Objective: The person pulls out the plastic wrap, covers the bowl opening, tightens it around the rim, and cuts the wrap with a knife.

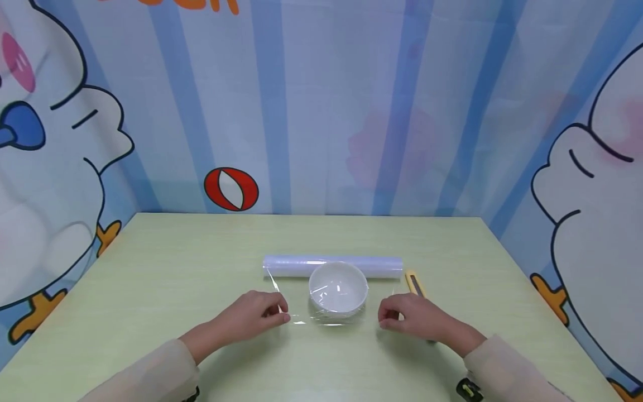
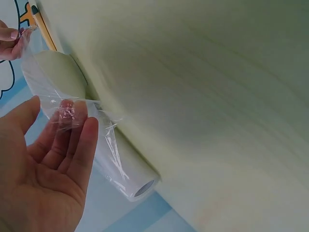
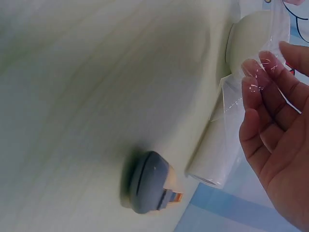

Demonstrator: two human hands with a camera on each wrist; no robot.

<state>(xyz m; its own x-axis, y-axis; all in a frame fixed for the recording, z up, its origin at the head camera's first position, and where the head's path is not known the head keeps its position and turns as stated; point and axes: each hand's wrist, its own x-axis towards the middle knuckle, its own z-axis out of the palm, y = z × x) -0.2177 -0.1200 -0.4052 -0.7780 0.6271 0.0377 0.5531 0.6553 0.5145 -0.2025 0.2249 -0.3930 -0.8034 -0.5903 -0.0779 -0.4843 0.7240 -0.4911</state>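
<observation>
A white bowl (image 1: 337,287) stands upright in the middle, with clear plastic wrap (image 1: 329,319) drawn over it. The wrap comes from a roll (image 1: 271,266) lying directly behind the bowl. To the bowl's left, my left hand (image 1: 258,314) holds the film's edge; its fingertips show through the film in the left wrist view (image 2: 55,159), the thumb a little apart from them. On the opposite side, my right hand (image 1: 414,317) grips the film between thumb and fingertips. Both hands are raised above the table. A yellow-and-grey utility knife (image 1: 414,283) lies partly hidden under the right hand.
The pale wooden table (image 1: 201,245) ends at a blue striped cloth backdrop (image 1: 321,111) with cartoon figures. Similar printed cloth stands along both sides. Both sleeves are light, and a black device (image 1: 469,389) shows at the right wrist.
</observation>
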